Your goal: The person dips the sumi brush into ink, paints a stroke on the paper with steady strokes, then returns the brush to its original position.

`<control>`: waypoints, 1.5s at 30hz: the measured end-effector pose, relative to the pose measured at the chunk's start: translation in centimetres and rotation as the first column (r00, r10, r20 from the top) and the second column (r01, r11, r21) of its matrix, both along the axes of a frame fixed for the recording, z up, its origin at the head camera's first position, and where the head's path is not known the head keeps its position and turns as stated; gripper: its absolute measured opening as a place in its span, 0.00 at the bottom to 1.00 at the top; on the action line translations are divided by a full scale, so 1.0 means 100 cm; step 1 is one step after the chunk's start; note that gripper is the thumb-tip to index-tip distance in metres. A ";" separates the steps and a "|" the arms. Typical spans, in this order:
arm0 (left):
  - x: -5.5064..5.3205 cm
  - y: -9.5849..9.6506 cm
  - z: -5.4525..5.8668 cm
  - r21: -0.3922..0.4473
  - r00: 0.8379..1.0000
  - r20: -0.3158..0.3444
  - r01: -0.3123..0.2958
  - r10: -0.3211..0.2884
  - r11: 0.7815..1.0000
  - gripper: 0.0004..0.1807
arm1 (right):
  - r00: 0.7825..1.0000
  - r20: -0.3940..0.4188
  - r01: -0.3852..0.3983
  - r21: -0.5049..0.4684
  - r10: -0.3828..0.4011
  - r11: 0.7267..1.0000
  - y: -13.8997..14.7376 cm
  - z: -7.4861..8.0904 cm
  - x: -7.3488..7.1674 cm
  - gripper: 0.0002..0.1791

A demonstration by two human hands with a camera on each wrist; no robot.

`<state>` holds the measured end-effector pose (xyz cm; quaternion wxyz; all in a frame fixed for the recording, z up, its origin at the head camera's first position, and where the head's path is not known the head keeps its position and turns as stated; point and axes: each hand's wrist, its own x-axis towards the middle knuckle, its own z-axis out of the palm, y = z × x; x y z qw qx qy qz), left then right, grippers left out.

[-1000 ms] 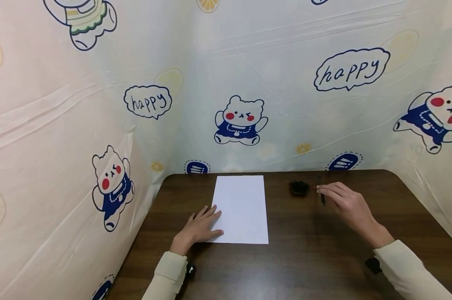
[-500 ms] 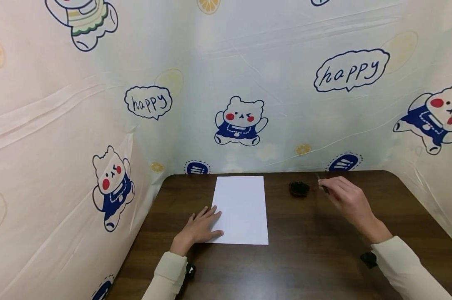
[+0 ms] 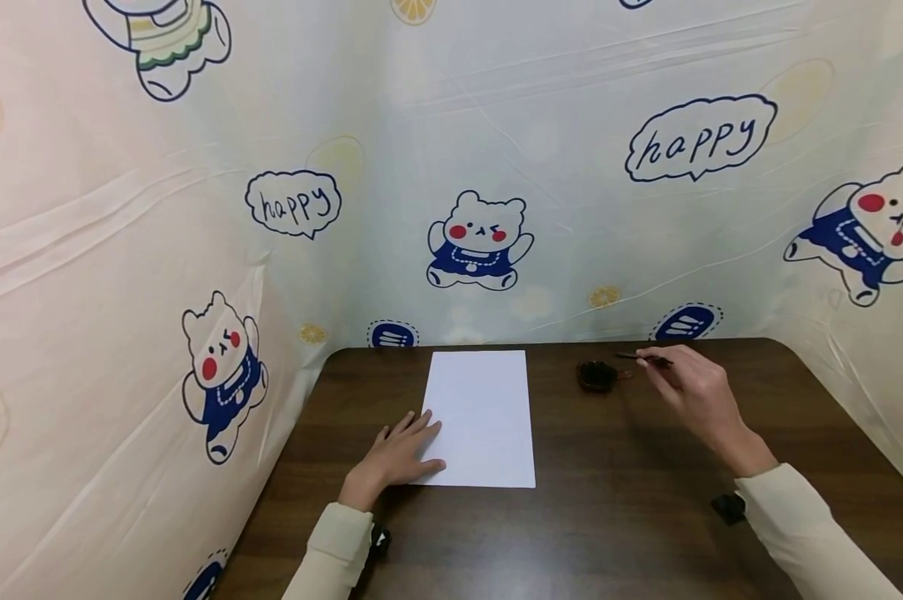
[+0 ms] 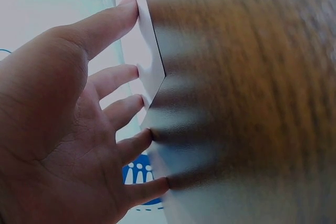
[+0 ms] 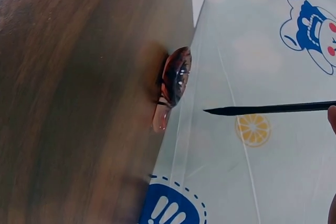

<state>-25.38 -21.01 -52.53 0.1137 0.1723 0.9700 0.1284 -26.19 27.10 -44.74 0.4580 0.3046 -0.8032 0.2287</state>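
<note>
A blank white sheet of paper (image 3: 485,417) lies on the dark wooden table. My left hand (image 3: 393,457), fingers spread, presses the sheet's lower left edge. In the left wrist view the thumb and two fingers touch the paper (image 4: 149,51), while the other two fingertips meet the table beside it. My right hand (image 3: 695,387) pinches a slim black brush (image 5: 273,108) with a pointed dark tip. The brush is held nearly level, its tip pointing left. Just left of that hand sits a small dark, glossy dish (image 3: 596,377) with a short reddish handle; the brush tip is apart from it.
The brown table (image 3: 571,533) has rounded back corners. Close behind and along its left and right sides hangs a pale printed curtain (image 3: 556,167) with bears and orange slices.
My right hand has lifted slightly and turned the brush from upright to nearly level, its tip now towards the left. The left hand and the paper have stayed in place.
</note>
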 end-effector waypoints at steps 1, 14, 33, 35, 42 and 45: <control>0.000 0.000 0.000 0.002 1.000 0.002 -0.001 0.001 1.000 0.40 | 1.000 -0.003 0.004 -0.007 -0.004 1.000 -0.001 0.000 -0.001 0.20; 0.000 -0.001 -0.001 0.002 1.000 0.005 -0.005 0.005 1.000 0.40 | 0.997 -0.019 0.069 -0.078 -0.071 0.995 -0.005 -0.003 -0.010 0.12; 0.003 -0.001 0.003 0.029 1.000 0.002 0.019 -0.019 0.999 0.40 | 0.989 0.093 0.132 -0.242 -0.112 0.961 -0.008 -0.024 -0.020 0.14; 0.003 -0.001 0.004 0.032 1.000 0.003 0.020 -0.020 0.999 0.40 | 0.989 0.101 0.131 -0.264 -0.108 0.956 -0.009 -0.026 -0.021 0.14; 0.005 -0.001 0.005 0.034 1.000 0.008 0.021 -0.021 0.999 0.40 | 0.984 0.149 0.142 -0.322 -0.098 0.936 -0.007 -0.034 -0.024 0.10; 0.005 -0.001 0.006 0.040 1.000 0.004 0.027 -0.027 0.999 0.40 | 0.982 0.162 0.143 -0.328 -0.093 0.934 -0.005 -0.037 -0.024 0.09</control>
